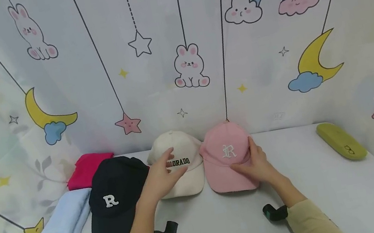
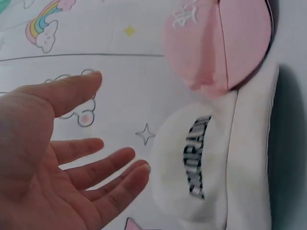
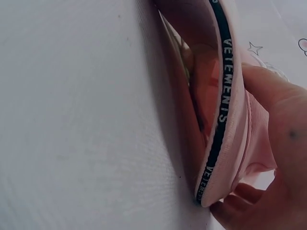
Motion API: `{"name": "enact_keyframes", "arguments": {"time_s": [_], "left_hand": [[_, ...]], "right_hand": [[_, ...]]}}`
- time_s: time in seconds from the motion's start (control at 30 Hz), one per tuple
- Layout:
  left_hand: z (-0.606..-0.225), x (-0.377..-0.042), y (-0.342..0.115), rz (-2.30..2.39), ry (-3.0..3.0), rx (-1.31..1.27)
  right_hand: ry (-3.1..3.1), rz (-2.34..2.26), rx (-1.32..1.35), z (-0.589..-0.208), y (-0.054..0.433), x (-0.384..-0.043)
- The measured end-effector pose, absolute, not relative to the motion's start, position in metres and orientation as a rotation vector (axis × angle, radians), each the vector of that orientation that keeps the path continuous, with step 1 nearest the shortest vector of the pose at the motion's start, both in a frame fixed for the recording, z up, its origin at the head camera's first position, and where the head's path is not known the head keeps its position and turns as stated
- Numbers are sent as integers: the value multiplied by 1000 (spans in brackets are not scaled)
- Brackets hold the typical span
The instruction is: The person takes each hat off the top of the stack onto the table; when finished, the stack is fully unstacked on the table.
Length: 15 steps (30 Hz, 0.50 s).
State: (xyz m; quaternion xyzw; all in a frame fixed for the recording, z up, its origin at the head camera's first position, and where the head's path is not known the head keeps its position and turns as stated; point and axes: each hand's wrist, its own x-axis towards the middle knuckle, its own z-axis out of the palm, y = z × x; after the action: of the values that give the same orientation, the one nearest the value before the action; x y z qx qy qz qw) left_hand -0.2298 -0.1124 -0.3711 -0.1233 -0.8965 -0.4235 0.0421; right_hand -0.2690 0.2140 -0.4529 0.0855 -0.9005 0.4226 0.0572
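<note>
A pink cap [image 1: 224,137] with a white letter R stands at the back of the table, its brim facing me. My right hand [image 1: 259,165] grips its right side, thumb on the front near the brim and fingers round the side. In the right wrist view the brim's edge [image 3: 223,110] shows a black band lettered VETEMENTS. Left of it sits a cream cap [image 1: 183,181] with dark lettering, partly covered in the head view by my left hand [image 1: 160,176]. That hand is held with spread fingers, apart from the cream cap [image 2: 249,158] in the left wrist view.
A black cap [image 1: 124,184] with a white R stands to the left. Behind it lies a red folded cloth [image 1: 88,170], and beside it a light blue folded cloth [image 1: 63,219]. A green glasses case [image 1: 341,140] is at the far right. A patterned curtain [image 1: 267,107] hangs behind the table.
</note>
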Motion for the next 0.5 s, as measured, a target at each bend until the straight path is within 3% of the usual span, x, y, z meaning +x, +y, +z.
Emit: {"name": "enact_keyframes", "arguments": {"time_s": [0.5], "left_hand": [[-360, -199, -186, -1122, -2464, -494]], "right_hand": [[-2729, 1246, 267, -456, 215, -279]]}}
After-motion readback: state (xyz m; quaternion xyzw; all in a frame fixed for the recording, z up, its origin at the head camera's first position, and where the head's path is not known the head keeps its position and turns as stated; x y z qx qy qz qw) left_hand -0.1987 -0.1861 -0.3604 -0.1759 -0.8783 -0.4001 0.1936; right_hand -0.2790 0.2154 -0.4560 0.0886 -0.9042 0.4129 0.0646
